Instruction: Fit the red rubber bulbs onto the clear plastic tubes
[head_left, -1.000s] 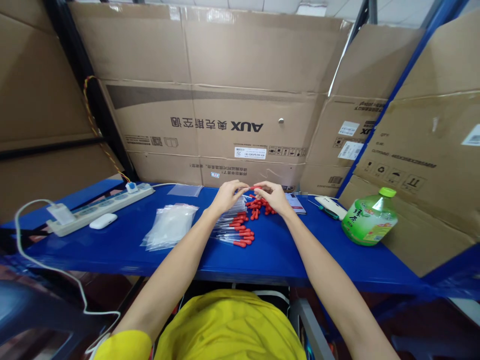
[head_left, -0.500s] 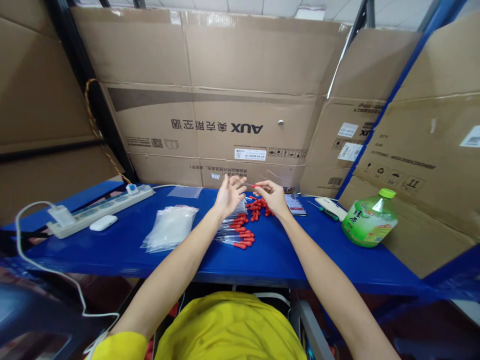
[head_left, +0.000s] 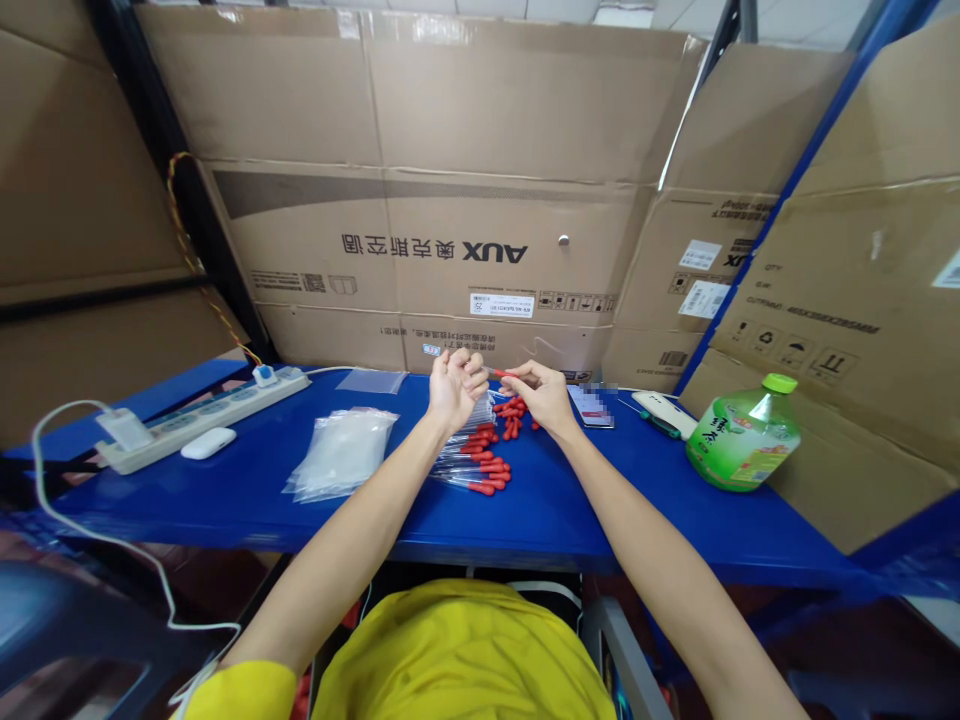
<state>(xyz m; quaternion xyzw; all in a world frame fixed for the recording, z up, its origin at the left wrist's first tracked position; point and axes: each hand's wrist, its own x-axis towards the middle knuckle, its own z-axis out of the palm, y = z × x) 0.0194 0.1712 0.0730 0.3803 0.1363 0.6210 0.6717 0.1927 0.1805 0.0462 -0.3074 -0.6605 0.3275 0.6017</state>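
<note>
Just above the blue table, my right hand (head_left: 546, 394) pinches a dropper by its red rubber bulb (head_left: 499, 373). The dropper's thin clear tube points left into my left hand (head_left: 454, 392), whose fingers are curled closed around it, so most of the tube is hidden. Beneath my hands lie several finished-looking droppers (head_left: 486, 466), clear tubes to the left and red bulbs to the right. Behind them, by my right wrist, is a small heap of red rubber bulbs (head_left: 512, 415). Clear tubes (head_left: 482, 412) show partly under my left hand.
Clear plastic bags (head_left: 343, 452) are stacked left of the droppers. A power strip (head_left: 210, 415) and a white case (head_left: 208, 443) lie farther left. On the right are a phone (head_left: 592, 407), a green-handled tool (head_left: 660, 424) and a green bottle (head_left: 742, 440). Cardboard (head_left: 450, 120) walls the back.
My left hand's fingers, spread earlier, have curled closed around the tube. My right hand has shifted slightly left, still pinching the red bulb.
</note>
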